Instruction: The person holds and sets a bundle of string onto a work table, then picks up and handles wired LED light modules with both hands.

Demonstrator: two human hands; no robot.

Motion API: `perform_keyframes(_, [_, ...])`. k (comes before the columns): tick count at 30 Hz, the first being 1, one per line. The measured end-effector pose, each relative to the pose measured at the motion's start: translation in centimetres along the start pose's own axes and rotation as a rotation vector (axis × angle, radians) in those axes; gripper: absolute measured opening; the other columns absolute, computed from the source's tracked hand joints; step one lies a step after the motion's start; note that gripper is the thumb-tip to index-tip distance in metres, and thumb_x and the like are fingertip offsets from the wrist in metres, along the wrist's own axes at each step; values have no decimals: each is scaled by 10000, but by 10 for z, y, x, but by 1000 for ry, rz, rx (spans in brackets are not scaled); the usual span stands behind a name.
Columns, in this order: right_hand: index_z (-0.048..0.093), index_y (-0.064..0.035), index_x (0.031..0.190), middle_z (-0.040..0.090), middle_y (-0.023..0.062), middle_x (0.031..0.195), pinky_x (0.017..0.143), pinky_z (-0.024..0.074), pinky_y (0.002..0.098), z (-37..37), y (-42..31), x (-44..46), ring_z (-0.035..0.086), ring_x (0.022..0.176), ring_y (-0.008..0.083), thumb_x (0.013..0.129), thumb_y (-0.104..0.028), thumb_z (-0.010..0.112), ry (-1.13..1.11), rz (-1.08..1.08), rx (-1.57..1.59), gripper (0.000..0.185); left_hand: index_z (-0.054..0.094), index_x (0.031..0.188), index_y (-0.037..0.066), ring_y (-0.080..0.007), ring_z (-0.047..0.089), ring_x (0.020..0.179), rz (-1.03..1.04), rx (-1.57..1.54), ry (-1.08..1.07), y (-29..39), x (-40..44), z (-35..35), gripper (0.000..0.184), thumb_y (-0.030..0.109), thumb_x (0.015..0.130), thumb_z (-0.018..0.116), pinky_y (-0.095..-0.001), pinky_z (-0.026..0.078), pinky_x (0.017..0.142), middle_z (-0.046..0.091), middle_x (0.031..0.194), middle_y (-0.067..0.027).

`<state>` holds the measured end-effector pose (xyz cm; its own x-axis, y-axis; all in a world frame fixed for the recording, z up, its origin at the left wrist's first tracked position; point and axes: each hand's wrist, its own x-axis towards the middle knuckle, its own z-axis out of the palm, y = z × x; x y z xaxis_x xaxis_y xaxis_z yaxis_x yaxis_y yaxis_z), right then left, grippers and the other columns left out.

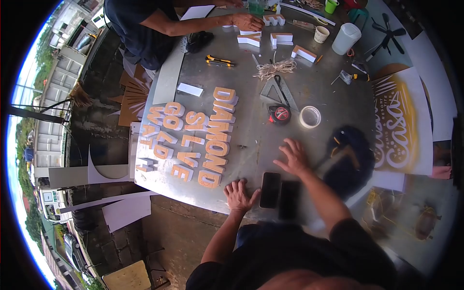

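Near the edge of the metal table (253,145), the left hand (237,195) lay palm down, spread and empty, between the 4 lines of block letters (219,126) and a smartphone (269,190). The right hand (294,158), also empty, was spread wide beyond the phone. The step looked like a pause; lifting 1 letter would call for narrowed fingers. Farther out sat a tape measure (279,115).

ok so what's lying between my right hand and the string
In the head view, going from your right hand to the string: the tape measure, then the triangle, with a slim dark tool across it.
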<state>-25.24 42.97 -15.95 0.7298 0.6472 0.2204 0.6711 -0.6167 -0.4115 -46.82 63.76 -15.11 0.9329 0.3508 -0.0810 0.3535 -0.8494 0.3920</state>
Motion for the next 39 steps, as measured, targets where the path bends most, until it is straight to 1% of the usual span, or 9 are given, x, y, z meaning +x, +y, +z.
perform_keyframes(2, [638,-110,1190,480,148,1390,1105,371,503,0,-1,0,456,1322,366,858,-608,705,-2,2,1,602,573,1259,133,-368,474,1135,-1,6,5,-1,-1,0,724,698,817,668,-521,317,1049,541,1157,-125])
perform_keyframes(4, [638,-111,1190,479,147,1390,1105,371,503,1,1,0,456,1322,364,858,-607,705,-5,5,6,600,561,1276,95,-372,461,1135,5,13,-12,-2,-1,2,788,740,828,637,-512,310,1049,528,1189,-149])
perform_keyframes(10, [637,-116,1182,474,131,1396,1110,371,496,2,0,-1,448,1331,354,858,-599,710,-11,15,4,586,562,1276,88,-375,463,1131,15,8,1,-2,-1,2,792,736,828,638,-517,313,1044,526,1188,-152])
perform_keyframes(13, [636,-118,1177,472,124,1398,1118,369,494,1,0,-1,442,1336,350,856,-590,716,-19,18,-7,576,579,1255,128,-368,479,1130,8,12,19,-1,-1,1,727,706,822,658,-525,316,1048,539,1152,-131])
perform_keyframes(17, [634,-119,1176,472,123,1397,1126,364,494,3,1,-1,440,1339,348,852,-575,727,-26,17,-12,567,579,1258,126,-369,480,1131,10,25,4,-3,-1,2,734,711,822,655,-523,317,1047,539,1153,-132])
perform_keyframes(20, [633,-118,1172,473,123,1391,1125,364,493,2,0,-1,443,1334,348,850,-573,730,-6,4,-14,565,582,1227,84,-375,473,1109,34,23,30,-2,0,2,765,734,828,641,-511,327,1023,532,1165,-149])
perform_keyframes(23, [632,-117,1168,474,122,1390,1124,366,491,2,0,-1,445,1330,349,849,-572,731,-25,17,-27,565,580,1235,89,-373,473,1110,24,28,15,-2,-1,3,766,736,828,640,-512,326,1024,533,1165,-145])
perform_keyframes(25, [632,-117,1172,472,121,1393,1123,367,490,1,0,0,445,1331,351,850,-574,729,-24,15,-28,567,572,1270,129,-374,469,1152,-9,7,-24,-2,-1,2,740,715,824,652,-531,301,1069,537,1170,-136])
perform_keyframes(39, [633,-122,1180,468,123,1401,1113,369,493,1,0,0,441,1342,349,855,-586,718,-25,6,-27,572,574,1269,133,-368,475,1142,-4,0,2,-1,0,2,749,724,816,656,-528,307,1064,536,1165,-128])
